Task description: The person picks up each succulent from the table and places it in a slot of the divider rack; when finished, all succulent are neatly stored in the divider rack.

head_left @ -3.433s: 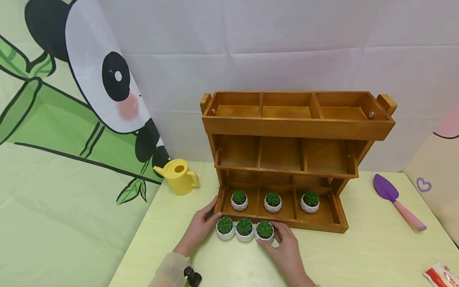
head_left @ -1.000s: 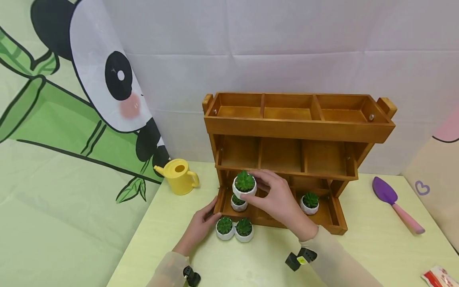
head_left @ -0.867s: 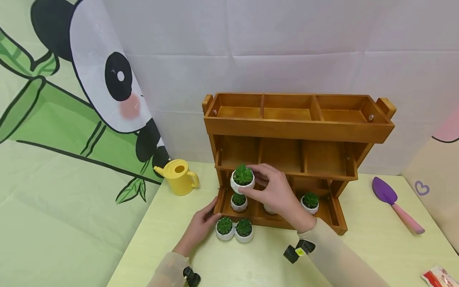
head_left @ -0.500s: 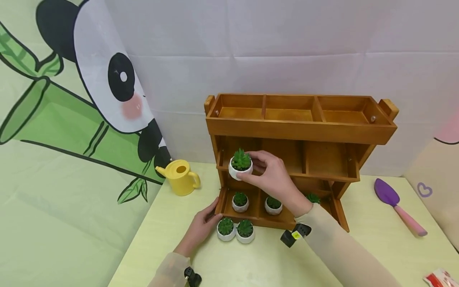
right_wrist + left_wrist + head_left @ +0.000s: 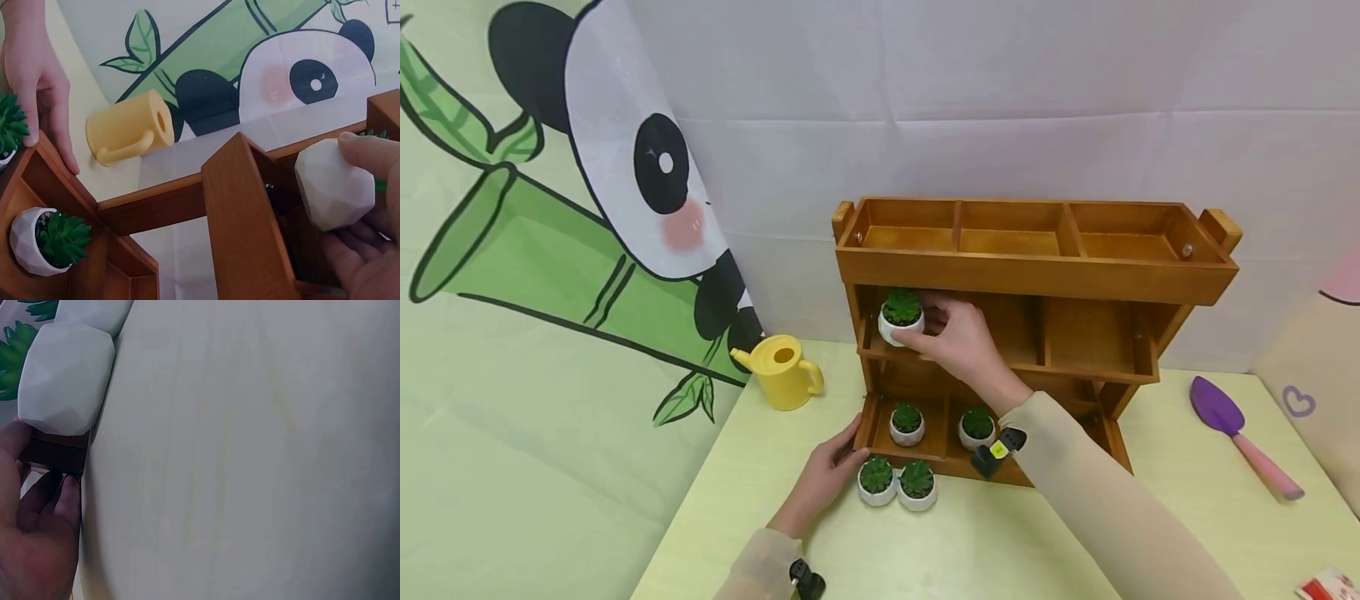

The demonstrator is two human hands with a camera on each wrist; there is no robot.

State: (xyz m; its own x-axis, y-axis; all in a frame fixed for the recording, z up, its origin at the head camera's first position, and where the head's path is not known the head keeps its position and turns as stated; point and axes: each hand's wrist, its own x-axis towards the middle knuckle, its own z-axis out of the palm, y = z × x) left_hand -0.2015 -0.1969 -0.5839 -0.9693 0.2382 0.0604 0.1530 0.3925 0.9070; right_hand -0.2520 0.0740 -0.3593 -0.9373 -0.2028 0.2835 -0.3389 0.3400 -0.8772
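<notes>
My right hand (image 5: pixel 961 335) pinches a small potted succulent (image 5: pixel 901 318) in a white faceted pot, at the left compartment of the wooden shelf's (image 5: pixel 1037 277) middle tier. In the right wrist view the white pot (image 5: pixel 332 184) sits between thumb and fingers, just inside that tier's side wall. My left hand (image 5: pixel 824 478) grips the front left corner of the bottom tier; the left wrist view has thumb and fingers on either side of the brown wood (image 5: pixel 59 450). One succulent (image 5: pixel 907 423) stands in the bottom left compartment, another (image 5: pixel 977 425) in the bottom middle one.
Two more succulents, one left (image 5: pixel 876 481) and one right (image 5: pixel 917 485), stand side by side on the table before the shelf. A yellow watering can (image 5: pixel 785 372) is at the left. To the right lie a purple trowel (image 5: pixel 1217 406) and a red-and-white packet (image 5: pixel 1328 586).
My right hand has picked the rightmost succulent from the front row of three, lifted it past the bottom tier and brought it into the middle tier's left compartment. The left hand stays at the corner.
</notes>
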